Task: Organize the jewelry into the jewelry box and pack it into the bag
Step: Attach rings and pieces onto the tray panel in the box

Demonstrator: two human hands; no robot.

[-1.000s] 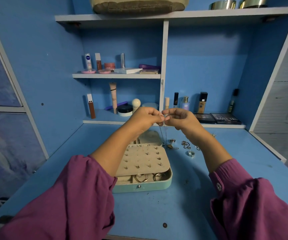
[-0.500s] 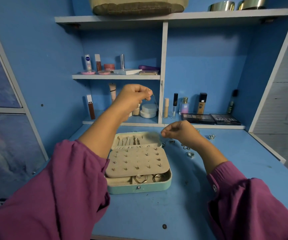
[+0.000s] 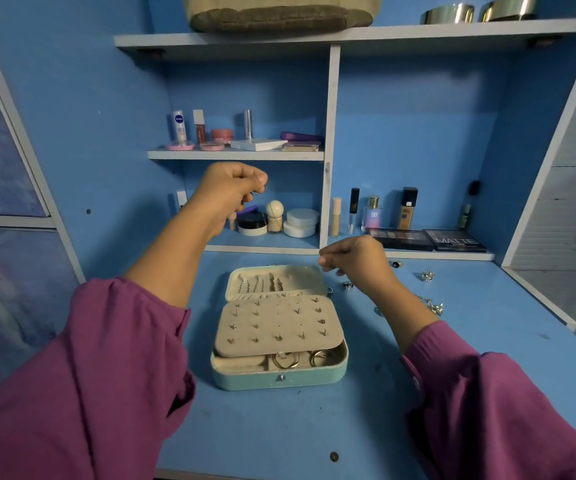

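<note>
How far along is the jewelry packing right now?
Partly done. The open jewelry box already holds studs on its pad, rings in the front slots and chains in the lid. In hand: the left hand is raised and the right hand lower, apparently stretching a thin chain too fine to see clearly. Left: loose pieces on the desk, closing the box, and bagging it.

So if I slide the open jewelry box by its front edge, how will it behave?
The jewelry box sits flat and low, so it probably slides without tipping. Its beige stud panel lies loosely on top and might shift. The rings in the front compartment may rattle.
</note>
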